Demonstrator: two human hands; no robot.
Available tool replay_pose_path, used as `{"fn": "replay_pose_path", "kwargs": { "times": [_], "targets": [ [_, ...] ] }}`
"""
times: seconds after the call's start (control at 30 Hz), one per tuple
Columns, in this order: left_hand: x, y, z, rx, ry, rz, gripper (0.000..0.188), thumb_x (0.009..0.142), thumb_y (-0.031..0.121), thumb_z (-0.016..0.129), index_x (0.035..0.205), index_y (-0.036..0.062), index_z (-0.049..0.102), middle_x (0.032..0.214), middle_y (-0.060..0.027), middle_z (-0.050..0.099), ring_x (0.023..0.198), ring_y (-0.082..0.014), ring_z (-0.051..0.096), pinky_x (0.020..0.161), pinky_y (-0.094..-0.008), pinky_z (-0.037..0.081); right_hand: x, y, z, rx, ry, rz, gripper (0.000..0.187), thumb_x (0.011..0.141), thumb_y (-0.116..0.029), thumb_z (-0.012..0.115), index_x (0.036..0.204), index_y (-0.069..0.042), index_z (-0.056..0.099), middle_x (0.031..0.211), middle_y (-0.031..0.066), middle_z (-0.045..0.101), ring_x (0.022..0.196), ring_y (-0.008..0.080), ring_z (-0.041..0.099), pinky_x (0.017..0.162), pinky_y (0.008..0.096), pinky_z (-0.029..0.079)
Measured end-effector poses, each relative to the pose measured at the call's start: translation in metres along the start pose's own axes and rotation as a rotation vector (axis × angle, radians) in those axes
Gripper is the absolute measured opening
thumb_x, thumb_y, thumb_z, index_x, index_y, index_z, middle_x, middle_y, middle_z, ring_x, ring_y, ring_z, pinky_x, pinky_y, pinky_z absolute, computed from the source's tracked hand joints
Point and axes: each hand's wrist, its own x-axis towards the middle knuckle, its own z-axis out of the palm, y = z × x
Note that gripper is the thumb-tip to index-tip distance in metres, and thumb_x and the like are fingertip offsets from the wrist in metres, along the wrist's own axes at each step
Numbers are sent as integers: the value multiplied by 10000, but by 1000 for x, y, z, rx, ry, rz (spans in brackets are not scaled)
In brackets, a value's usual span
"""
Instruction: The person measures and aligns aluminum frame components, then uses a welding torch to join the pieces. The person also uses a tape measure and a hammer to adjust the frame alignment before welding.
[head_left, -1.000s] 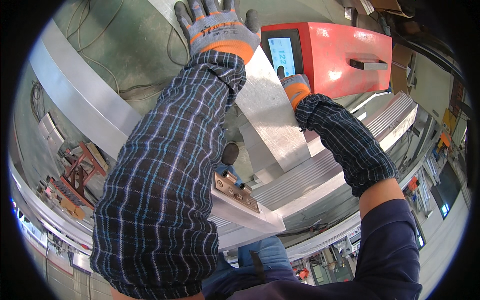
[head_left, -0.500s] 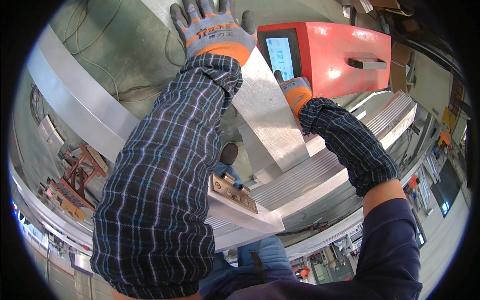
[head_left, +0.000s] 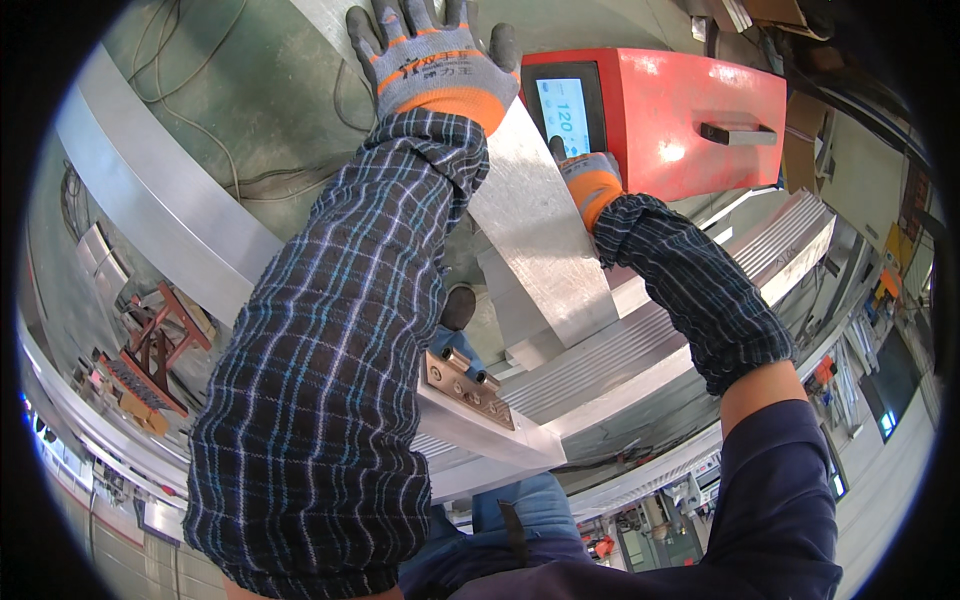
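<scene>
My left hand (head_left: 435, 68), in a grey and orange work glove with dark fingertips, lies spread and open on the far end of a flat aluminium bar (head_left: 540, 220). My right hand (head_left: 590, 180), gloved alike, is at the lower edge of a lit touch screen (head_left: 562, 110). One dark-tipped digit stretches up onto the glass; the other fingers are mostly hidden. The screen sits in a black frame on the end of a red metal machine housing (head_left: 690, 110) with a dark bar handle (head_left: 738, 133). Checked sleeves cover both forearms.
Ribbed aluminium profiles (head_left: 760, 240) run below the housing. Close to my body, a metal hinge (head_left: 468, 390) with several screws sits on an aluminium frame (head_left: 490, 440). Left lie a long aluminium bar (head_left: 150, 180), loose cables (head_left: 200, 120) on the floor, and a reddish-brown metal stand (head_left: 165, 335).
The number on the touch screen has changed. Both hands keep their places, and the view has shifted very slightly.
</scene>
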Motion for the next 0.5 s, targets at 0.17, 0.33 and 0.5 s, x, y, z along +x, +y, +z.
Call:
{"fn": "replay_pose_path", "kwargs": {
  "times": [0.17,0.33,0.5],
  "targets": [
    [-1,-2,3,0,16,2,680,951,515,531,1487,99,580,1705,-195,264,1591,-383,171,1286,-565,60,-15,-1,-9,6,94,28,317,1062,-318,496,1200,-135,716,1029,63,789,924,271,774,768,429,600],
    [1,-3,1,3,27,2,673,953,509,532,1482,97,585,1700,-200,270,1588,-388,177,1286,-566,65,-26,-2,-7,-27,206,-65,243,1029,-231,556,1091,-123,764,983,66,792,891,269,770,719,440,585],
    [0,1,-5,2,3,3,671,957,510,528,1476,90,587,1694,-206,279,1585,-393,183,1285,-568,70,-33,2,-7,-48,128,-132,237,1026,-235,565,1062,-125,772,968,66,791,893,274,768,712,453,578]
  ]
}}
